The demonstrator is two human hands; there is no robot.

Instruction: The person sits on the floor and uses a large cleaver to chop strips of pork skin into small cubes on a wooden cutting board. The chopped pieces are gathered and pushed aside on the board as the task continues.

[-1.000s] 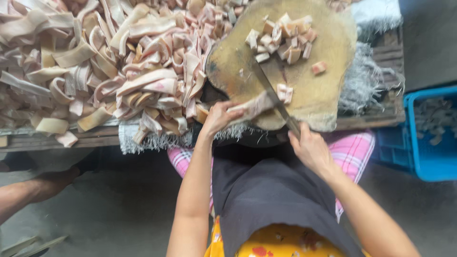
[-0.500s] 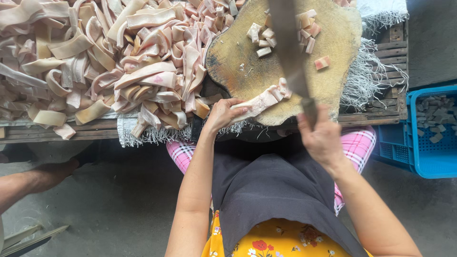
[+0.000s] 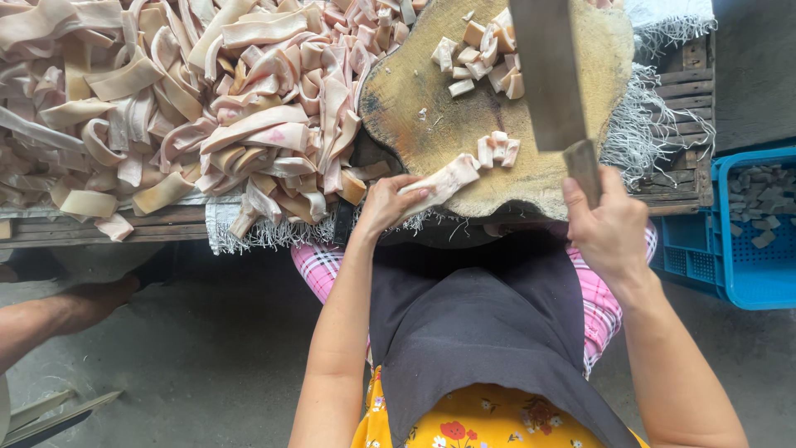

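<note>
My left hand [image 3: 388, 203] pins a pale strip of pork skin [image 3: 444, 181] on the near edge of a round wooden chopping block [image 3: 414, 108]. My right hand [image 3: 609, 228] grips the handle of a cleaver [image 3: 549, 75], its broad blade raised above the block. A few freshly cut pieces [image 3: 496, 151] lie just past the strip's end. A small heap of cut pieces [image 3: 485, 54] sits at the far side of the block.
A big pile of uncut skin strips [image 3: 191, 108] covers the wooden bench to the left. A blue plastic crate [image 3: 750, 228] with grey bits stands at the right. Another person's arm [image 3: 58, 319] reaches in at lower left, over the concrete floor.
The cleaver went from lying on the block to lifted high over it. The left hand still holds the strip, which is shorter, with new cut pieces beside it.
</note>
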